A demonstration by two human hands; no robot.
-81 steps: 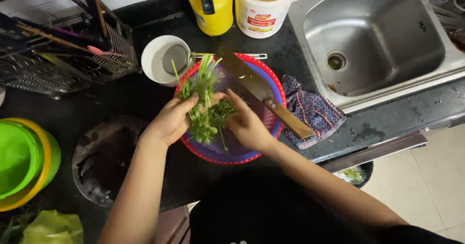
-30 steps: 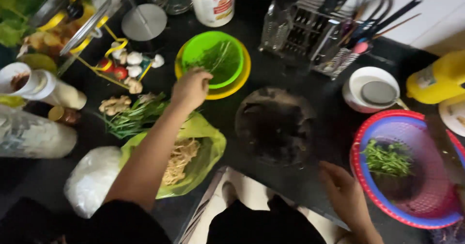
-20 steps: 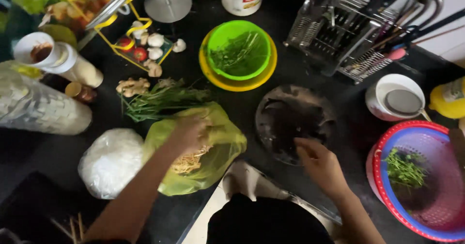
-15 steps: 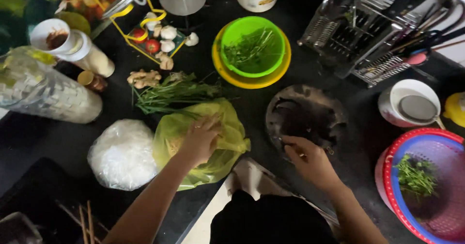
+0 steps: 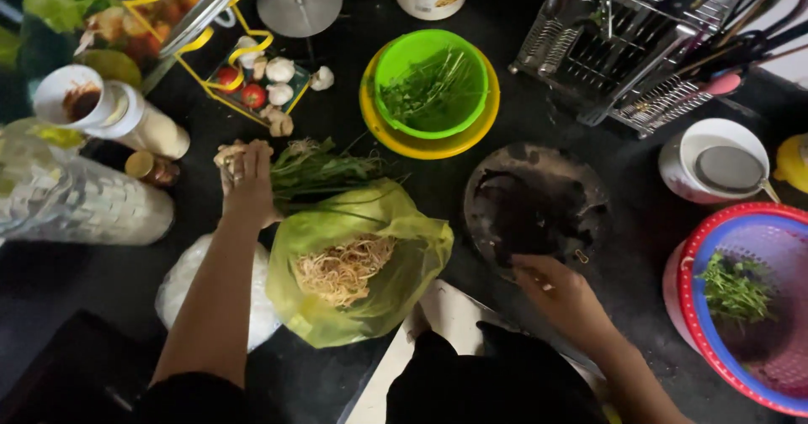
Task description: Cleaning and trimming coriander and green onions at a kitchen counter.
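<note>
Left hand (image 5: 247,180): centre-left of frame, palm down, fingers loosely extended and close together, resting on the stem end of the bundle of green herbs (image 5: 324,167) and against the pieces of ginger (image 5: 229,153) at its fingertips. Not closed around either; cannot tell if it actually pinches the stems.

Right hand (image 5: 560,294): lower right of centre, fingers curled lightly, fingertips on the near rim of the round dark board (image 5: 534,209). Holds nothing.

Herb bundle lies crosswise, leafy end pointing right, just above the yellow-green plastic bag (image 5: 362,264). It touches the left hand and sits well apart from the right hand.

Near: bag is open, with a tangle of pale noodles (image 5: 343,268) inside, lying between the two forearms. White plastic bag (image 5: 206,294) is under and beside the left forearm.

Mid: dark board right of the bag. Red and blue colander (image 5: 741,306) at the right edge with some greens in it. White cup (image 5: 715,172) with a strainer on top above the colander.

Far: green bowl (image 5: 431,83) nested in a yellow one, holding greens, upper centre. Yellow wire tray (image 5: 252,83) with garlic and small tomatoes, upper left. Dish rack (image 5: 640,45) with utensils, upper right. Clear bag (image 5: 76,209) at the left edge.
</note>
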